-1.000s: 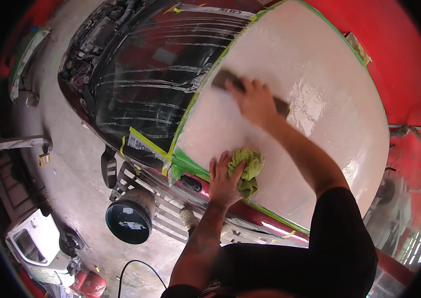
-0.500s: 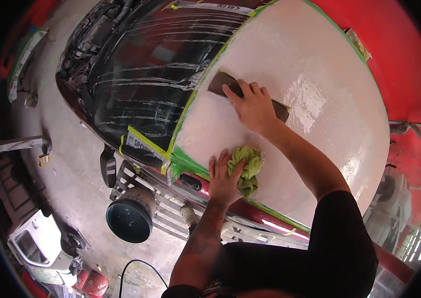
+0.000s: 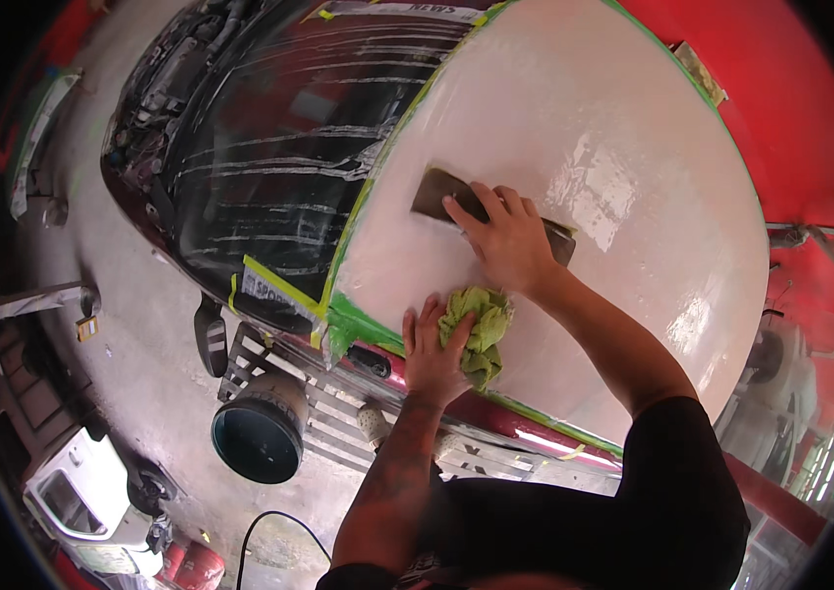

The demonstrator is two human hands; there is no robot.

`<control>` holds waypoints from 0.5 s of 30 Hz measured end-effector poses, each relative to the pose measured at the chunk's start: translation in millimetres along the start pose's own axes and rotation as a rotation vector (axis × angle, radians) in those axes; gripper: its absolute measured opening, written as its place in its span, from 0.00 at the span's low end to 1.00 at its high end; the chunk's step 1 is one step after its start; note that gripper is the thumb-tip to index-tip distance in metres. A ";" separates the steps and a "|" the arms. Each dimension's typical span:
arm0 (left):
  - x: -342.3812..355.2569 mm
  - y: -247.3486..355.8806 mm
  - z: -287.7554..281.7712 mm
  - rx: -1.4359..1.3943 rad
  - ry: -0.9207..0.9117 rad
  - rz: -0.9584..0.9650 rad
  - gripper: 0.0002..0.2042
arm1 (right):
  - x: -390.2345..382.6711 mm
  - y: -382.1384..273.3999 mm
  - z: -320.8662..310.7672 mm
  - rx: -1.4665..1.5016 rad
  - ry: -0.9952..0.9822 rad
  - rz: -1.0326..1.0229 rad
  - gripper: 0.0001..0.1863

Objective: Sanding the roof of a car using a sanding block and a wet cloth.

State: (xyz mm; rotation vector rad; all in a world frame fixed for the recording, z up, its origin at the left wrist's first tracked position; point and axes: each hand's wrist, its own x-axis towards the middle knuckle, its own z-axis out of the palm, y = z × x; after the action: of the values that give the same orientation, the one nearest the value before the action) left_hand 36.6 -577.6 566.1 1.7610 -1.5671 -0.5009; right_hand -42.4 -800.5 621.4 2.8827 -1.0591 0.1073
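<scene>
A pale, wet-looking car roof (image 3: 525,108), edged with green masking tape, lies under both hands. My right hand (image 3: 510,236) is closed over a long dark sanding block (image 3: 441,197), pressed flat on the roof left of its middle. Nearer to me, my left hand (image 3: 434,356) rests at the roof's near edge. Its thumb lies over a crumpled yellow-green cloth (image 3: 481,320), and its fingers reach forward beside the cloth. The palm side of each hand is hidden.
Left of the roof is the windshield (image 3: 289,167), streaked and bordered with tape and paper. A dark bucket (image 3: 258,438) stands by a slatted platform (image 3: 333,447) below the car's side mirror (image 3: 210,334). A white car door (image 3: 78,482) is at lower left, near a black hose (image 3: 274,516).
My right hand and the sanding block have slid a little toward me over the roof. My left hand and the cloth stay in place. The whole view has shifted slightly.
</scene>
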 end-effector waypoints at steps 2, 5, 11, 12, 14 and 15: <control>-0.9 2.1 2.9 0.027 0.013 0.015 0.40 | -6.8 20.3 -6.6 0.046 0.025 -0.166 0.28; 6.8 11.0 0.2 -0.004 0.016 0.036 0.39 | 61.7 96.5 4.7 -0.204 0.103 0.023 0.29; 7.2 6.7 7.8 -0.002 0.057 0.044 0.37 | 96.0 127.1 26.8 -0.145 0.130 0.278 0.25; 4.5 3.5 4.1 0.004 0.056 0.039 0.37 | 66.0 102.2 29.1 -0.092 0.115 0.216 0.23; 0.1 1.1 0.1 0.034 0.026 0.013 0.37 | -14.3 47.9 10.6 0.031 0.163 0.069 0.27; 0.9 2.7 -1.2 0.032 0.032 0.017 0.37 | -39.3 36.4 -0.8 0.093 0.171 0.039 0.28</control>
State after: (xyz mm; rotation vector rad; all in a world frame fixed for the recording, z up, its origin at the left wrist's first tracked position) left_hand 35.8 -578.3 569.0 1.7695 -1.5752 -0.4392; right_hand -95.9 -802.8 620.2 2.8705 -1.1057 0.4072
